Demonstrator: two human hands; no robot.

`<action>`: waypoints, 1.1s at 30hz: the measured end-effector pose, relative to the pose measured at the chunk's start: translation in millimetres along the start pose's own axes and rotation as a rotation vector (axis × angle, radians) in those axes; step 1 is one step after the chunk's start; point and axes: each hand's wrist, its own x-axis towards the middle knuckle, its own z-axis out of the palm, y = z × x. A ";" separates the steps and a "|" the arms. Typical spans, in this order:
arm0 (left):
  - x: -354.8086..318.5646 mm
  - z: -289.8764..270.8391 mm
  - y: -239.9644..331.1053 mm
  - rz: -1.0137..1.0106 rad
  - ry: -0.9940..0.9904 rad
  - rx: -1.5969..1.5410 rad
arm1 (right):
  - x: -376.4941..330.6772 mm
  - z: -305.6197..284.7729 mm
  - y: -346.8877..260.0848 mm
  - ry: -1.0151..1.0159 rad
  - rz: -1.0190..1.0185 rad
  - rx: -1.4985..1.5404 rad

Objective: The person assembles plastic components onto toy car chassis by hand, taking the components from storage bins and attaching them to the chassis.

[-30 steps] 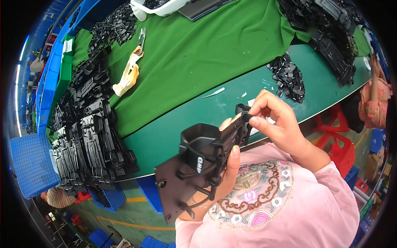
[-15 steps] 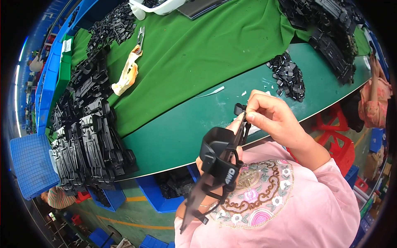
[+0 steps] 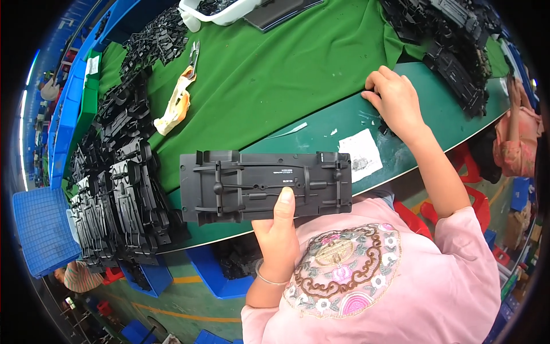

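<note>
My left hand (image 3: 279, 235) grips a black plastic toy car chassis (image 3: 266, 198), thumb pressed on its middle. The long chassis lies level across the front of the table, its moulded axle and shaft shapes showing upward. My other fingers are hidden beneath it. Out to the right, my right hand (image 3: 395, 103) is over a small heap of little black plastic parts (image 3: 384, 128), most of it hidden by the hand and wrist. Its fingers are curled with the thumb close to them; anything between them is too small or hidden to make out.
Stacked black chassis (image 3: 123, 200) fill the left side, and more parts (image 3: 458, 69) are piled far right. A cloth-wrapped pair of snips (image 3: 177, 103) lies on the green cloth (image 3: 269, 86). A printed paper (image 3: 360, 155) sits near the table edge. Blue bins (image 3: 215, 275) stand below.
The chassis has turned from steeply tilted to flat and broadside in my left hand. My right hand has left it and moved away to the small parts heap, uncovering the paper.
</note>
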 end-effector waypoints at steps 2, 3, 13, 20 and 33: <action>-1.5 -3.7 0.4 -0.094 0.032 -0.146 | -1.0 2.9 -1.1 0.022 -0.018 0.002; -1.3 -6.1 -1.6 -0.088 0.018 -0.168 | -2.1 3.7 -0.4 0.047 -0.026 -0.002; 4.9 -8.1 -3.7 -0.184 -0.029 -0.207 | 2.4 7.9 5.6 0.149 -0.205 -0.161; -1.3 -6.4 -4.6 0.123 -0.002 0.262 | -13.6 -19.8 -25.7 -0.221 0.317 1.005; -2.2 -0.6 -1.9 0.117 -0.010 0.210 | -50.9 -15.7 -26.8 -0.521 0.345 1.696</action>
